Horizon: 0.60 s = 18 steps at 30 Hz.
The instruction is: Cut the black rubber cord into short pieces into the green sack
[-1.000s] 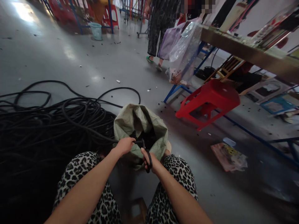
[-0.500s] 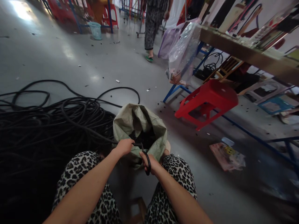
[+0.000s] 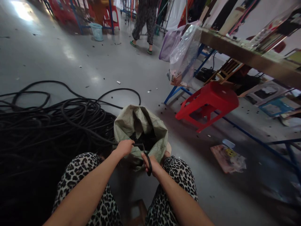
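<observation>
My left hand (image 3: 125, 147) is closed around a black cord (image 3: 101, 137) that runs in from the left, with a short end poking out past the fingers. In my right hand (image 3: 151, 164) is a pair of black-handled scissors (image 3: 149, 166), its blades pointing up at the cord's end. Whether the blades touch the cord I cannot tell. Both hands are over the near rim of a pale green woven sack (image 3: 157, 122), which stands with its mouth folded open between my knees. Dark pieces (image 3: 150, 139) lie inside it, too shadowed to make out singly.
A big tangle of black cord (image 3: 80, 116) covers the floor at left. A red plastic stool (image 3: 211, 100) lies tilted at right beside a table (image 3: 244, 50) with blue legs. A person (image 3: 147, 25) in dark trousers walks behind. A light blue basket (image 3: 96, 31) stands far off.
The person in the background has stepped to the left. My hands have barely moved; the scissors and the cord's end show only a slight shift.
</observation>
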{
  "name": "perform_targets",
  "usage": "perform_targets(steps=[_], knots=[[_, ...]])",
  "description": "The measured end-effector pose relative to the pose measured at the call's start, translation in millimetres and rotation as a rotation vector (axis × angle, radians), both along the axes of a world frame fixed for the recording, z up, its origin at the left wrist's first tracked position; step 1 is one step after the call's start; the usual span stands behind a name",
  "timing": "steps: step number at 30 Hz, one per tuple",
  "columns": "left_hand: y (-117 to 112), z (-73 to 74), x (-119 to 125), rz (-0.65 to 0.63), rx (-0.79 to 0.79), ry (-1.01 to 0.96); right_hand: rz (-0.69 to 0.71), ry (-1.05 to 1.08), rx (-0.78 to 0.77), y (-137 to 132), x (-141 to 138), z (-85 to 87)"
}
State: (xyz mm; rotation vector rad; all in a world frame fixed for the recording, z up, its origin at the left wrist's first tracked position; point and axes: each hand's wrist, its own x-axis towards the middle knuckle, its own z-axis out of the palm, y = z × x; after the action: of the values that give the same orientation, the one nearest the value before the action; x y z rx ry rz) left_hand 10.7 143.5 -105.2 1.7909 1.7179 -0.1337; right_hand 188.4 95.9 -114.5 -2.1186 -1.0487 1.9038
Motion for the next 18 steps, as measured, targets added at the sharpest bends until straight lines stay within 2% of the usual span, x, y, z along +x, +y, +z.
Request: perform_targets(steps=[6,18], knots=[[3.3,-0.3,-1.7,-0.015,0.090,0.005,-0.046,0.129,-0.114,1.6,0.7,-1.3],[2.6,0.0,-1.2,-0.060,0.090,-0.034,-0.015,0.198,-0.095,2.5,-4.6,-5.0]])
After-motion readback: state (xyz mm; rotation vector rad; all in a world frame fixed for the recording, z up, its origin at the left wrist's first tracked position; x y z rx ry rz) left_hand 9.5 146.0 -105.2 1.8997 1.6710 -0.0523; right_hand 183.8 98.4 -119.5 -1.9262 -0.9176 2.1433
